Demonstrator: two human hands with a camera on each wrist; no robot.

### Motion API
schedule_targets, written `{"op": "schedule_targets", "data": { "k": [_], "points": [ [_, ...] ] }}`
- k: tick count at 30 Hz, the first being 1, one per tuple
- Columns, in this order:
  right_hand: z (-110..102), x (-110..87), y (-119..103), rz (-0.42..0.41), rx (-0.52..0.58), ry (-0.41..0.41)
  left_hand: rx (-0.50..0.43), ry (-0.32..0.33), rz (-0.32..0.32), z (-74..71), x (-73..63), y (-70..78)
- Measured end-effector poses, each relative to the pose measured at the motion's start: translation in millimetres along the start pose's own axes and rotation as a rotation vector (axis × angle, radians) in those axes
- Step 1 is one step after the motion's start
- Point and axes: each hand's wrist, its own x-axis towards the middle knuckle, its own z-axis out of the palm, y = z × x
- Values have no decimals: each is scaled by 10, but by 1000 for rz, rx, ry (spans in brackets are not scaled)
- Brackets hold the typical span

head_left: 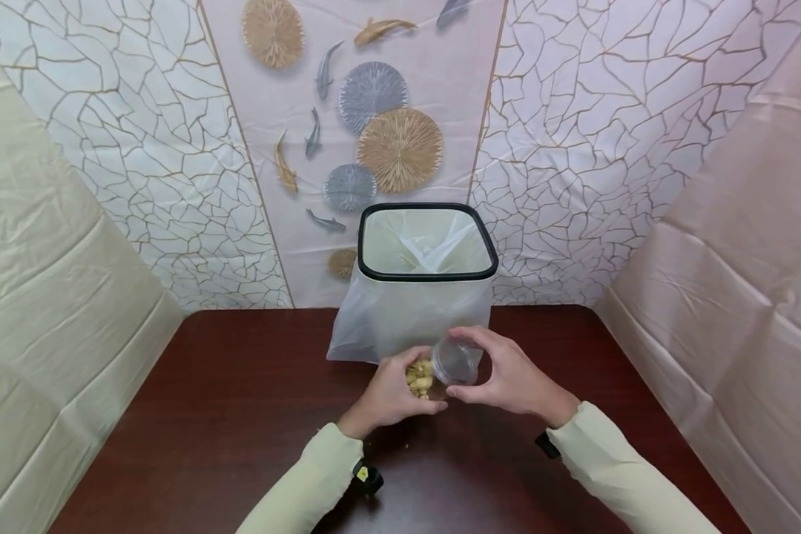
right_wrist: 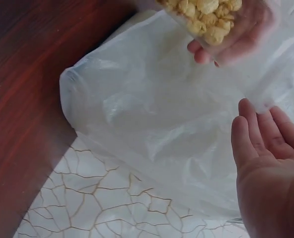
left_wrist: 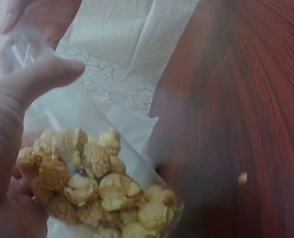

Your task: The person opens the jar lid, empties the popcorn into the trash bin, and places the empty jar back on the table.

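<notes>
In the head view, the left hand (head_left: pixel 392 393) and right hand (head_left: pixel 510 374) are meeting round a clear jar (head_left: pixel 455 363), which is sitting at six o'clock of the bin (head_left: pixel 427 277). The left hand is curving its thumb and fingers round the popcorn (head_left: pixel 419 378) part of the jar, from eight o'clock. The right hand is reaching in from three o'clock, its thumb and fingers parted wide and gripping the jar's clear round end at its edges. Whether that end is carrying a lid, I cannot tell.

In the left wrist view, the jar is slanting from eleven o'clock down to five, with the popcorn filling its lower end and the right hand touching the upper one. In the right wrist view, the popcorn is showing at twelve o'clock, and the right fingertips are touching a blurred, see-through part of the jar.

A white bag (head_left: pixel 354 326) is lining the bin and spreading out at its eight o'clock. A small crumb (left_wrist: pixel 243 178) is lying on the dark red table (head_left: pixel 240 415), at three o'clock of the popcorn in the left wrist view. A patterned cloth (head_left: pixel 574 148) is hanging behind the bin, and pale sleeves (head_left: pixel 627 467) are covering both forearms.
</notes>
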Motion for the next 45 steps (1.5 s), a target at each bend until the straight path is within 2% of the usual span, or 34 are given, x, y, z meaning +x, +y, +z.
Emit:
{"op": "schedule_targets", "data": {
  "k": [10,15,18,24,29,40,45],
  "points": [
    [24,43,-153,15,0,-33,288,51,13,-274,-187,68],
    [112,46,-184,49,18,-33,455,81,50,-347,-250,72],
    [165,47,-183,73,26,-36,523,95,83,-381,-277,69],
    [260,51,-175,82,50,-37,587,120,166,-429,-309,63],
    [328,63,-177,69,70,-33,640,140,200,-463,-333,72],
    [475,87,-150,79,84,-10,689,157,197,-432,-394,15],
    [530,93,-151,72,88,-3,679,161,194,-423,-424,9]
  ]
}}
